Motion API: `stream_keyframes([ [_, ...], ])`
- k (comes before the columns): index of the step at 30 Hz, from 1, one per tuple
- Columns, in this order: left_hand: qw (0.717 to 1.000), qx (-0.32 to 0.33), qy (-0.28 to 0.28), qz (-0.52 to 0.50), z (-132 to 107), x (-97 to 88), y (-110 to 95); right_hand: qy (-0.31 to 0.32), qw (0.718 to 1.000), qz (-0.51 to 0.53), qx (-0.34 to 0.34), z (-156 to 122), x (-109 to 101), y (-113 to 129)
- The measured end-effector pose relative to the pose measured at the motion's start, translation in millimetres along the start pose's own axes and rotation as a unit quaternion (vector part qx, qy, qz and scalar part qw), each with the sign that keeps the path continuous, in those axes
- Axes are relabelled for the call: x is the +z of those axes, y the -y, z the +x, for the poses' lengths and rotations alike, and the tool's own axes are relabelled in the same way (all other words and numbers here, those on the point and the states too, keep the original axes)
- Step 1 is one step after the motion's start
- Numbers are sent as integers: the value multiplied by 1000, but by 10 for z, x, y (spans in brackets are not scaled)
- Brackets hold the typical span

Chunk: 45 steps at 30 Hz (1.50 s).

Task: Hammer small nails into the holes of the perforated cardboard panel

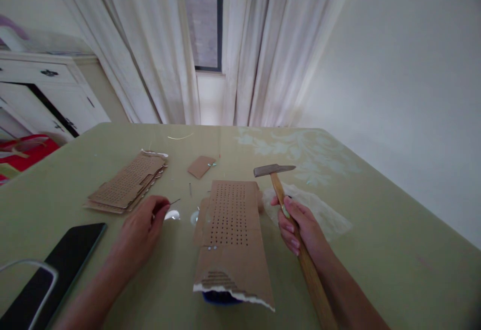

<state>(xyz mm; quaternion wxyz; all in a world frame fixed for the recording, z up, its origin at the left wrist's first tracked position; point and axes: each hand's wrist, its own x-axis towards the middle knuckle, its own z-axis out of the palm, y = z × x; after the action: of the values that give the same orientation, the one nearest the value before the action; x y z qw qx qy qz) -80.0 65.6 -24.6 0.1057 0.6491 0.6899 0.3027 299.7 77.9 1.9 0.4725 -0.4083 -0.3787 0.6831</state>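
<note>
In my right hand (298, 227) is a hammer (278, 187), gripped partway along its wooden handle with the metal head raised beyond my fingers. Pinched between the fingertips of my left hand (145, 230) is a thin nail (175, 202), pointing right. Between both hands lies a torn cardboard piece (235, 265) with rows of small punched holes. Two nail heads (212, 248) show near its lower left hole row. Something dark blue (221, 297) sits under its torn front edge, mostly hidden. Neither hand touches the cardboard.
A stack of perforated cardboard (126, 180) lies at the left, with a black tablet-like device (71, 250) and a white cable (48, 270) nearer me. Farther back are a small cardboard piece (201, 166) and a loose nail (190, 190). A clear plastic bag (323, 215) lies behind my right hand.
</note>
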Motion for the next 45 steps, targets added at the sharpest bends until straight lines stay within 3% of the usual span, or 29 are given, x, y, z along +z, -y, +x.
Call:
stream_keyframes([
  [3, 985, -16, -20, -168, -95, -76, -323, 1, 1000, -1, 1, 9, 37, -12],
  [6, 957, -14, -5, -290, -210, -209, -697, -1, 1000, 2, 2, 26, 50, -40],
  [9, 944, 27, -21, -327, -273, -295, -977, -2, 1000, 4, 4, 31, 54, -58],
  [12, 948, 50, -30, -314, -274, -250, -1110, -2, 1000, 5, 3, 26, 65, -60],
  [20, 955, 93, 10, -281, -313, -2, -1090, -2, 1000, 3, 7, 5, 93, -78],
  [32, 955, 142, 28, -260, -354, 57, -1021, -2, 1000, 4, 23, 1, 80, -97],
  [45, 951, 132, 30, -277, -340, 29, -1005, -7, 1000, 2, 20, 0, 86, -88],
])
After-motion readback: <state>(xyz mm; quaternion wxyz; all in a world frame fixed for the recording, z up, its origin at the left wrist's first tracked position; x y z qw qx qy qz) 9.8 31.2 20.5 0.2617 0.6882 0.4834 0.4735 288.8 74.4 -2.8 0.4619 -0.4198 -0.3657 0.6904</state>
